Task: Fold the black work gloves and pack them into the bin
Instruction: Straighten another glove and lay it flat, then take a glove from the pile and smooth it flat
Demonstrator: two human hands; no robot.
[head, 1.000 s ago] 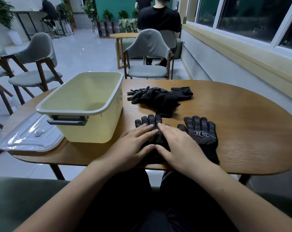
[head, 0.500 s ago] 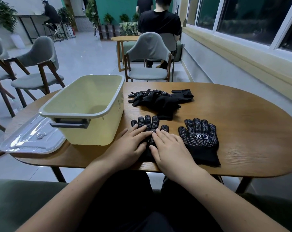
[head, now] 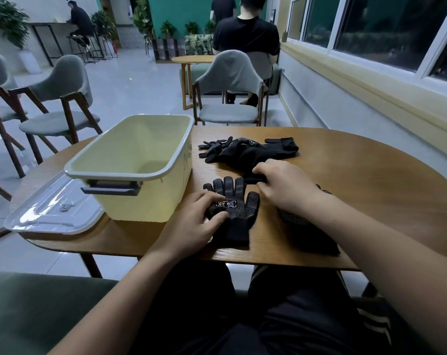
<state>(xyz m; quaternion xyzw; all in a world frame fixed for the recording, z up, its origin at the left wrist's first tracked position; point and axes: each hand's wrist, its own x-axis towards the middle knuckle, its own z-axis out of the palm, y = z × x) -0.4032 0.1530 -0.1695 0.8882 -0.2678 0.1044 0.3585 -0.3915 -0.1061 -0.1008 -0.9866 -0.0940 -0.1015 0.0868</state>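
Right grip (head: pixel 283 187) pinches a cuff (head: pixel 253 178) of the pile (head: pixel 245 151) right of the bin (head: pixel 130 175); left grip (head: pixel 194 222) presses flat on a glove (head: pixel 236 211) by the bin's near corner. Nothing folded or binned yet, I judge.

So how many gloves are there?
2 lie flat: the logo glove under the left hand, the second glove under the right forearm. The heap behind holds more, too tangled to count.
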